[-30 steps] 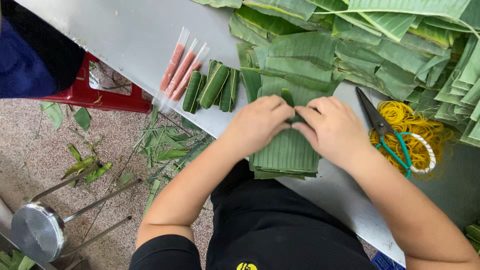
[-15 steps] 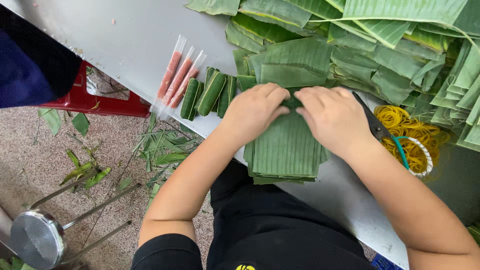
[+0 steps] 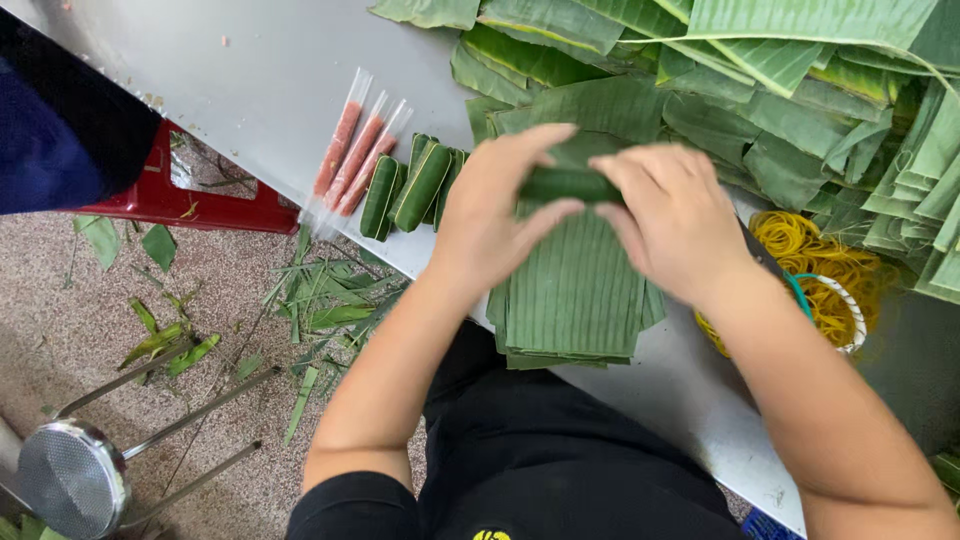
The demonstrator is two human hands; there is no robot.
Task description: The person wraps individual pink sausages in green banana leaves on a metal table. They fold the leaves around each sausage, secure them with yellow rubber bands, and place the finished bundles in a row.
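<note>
Both hands meet over a stack of cut banana leaves (image 3: 575, 290) that lies at the near edge of the grey table (image 3: 260, 90). Between them is a small rolled leaf bundle (image 3: 565, 184), dark green and lying crosswise just above the stack. The left hand (image 3: 495, 215) pinches its left end, thumb below and fingers curled over the top; the right hand (image 3: 675, 220) closes round its right end, so most of that end is hidden and what is wrapped inside cannot be seen.

Left of the hands lie several finished green rolls (image 3: 415, 185) side by side, and just beside them three pink sausage sticks in clear plastic sleeves (image 3: 355, 155). A loose heap of larger banana leaves (image 3: 780, 80) fills the far side of the table. By the right wrist sits a pile of yellow rubber bands (image 3: 815, 265) (a teal-handled tool, probably scissors, lies against it). Leaf scraps (image 3: 330, 300) litter the floor below, near a red stool (image 3: 185, 200).
</note>
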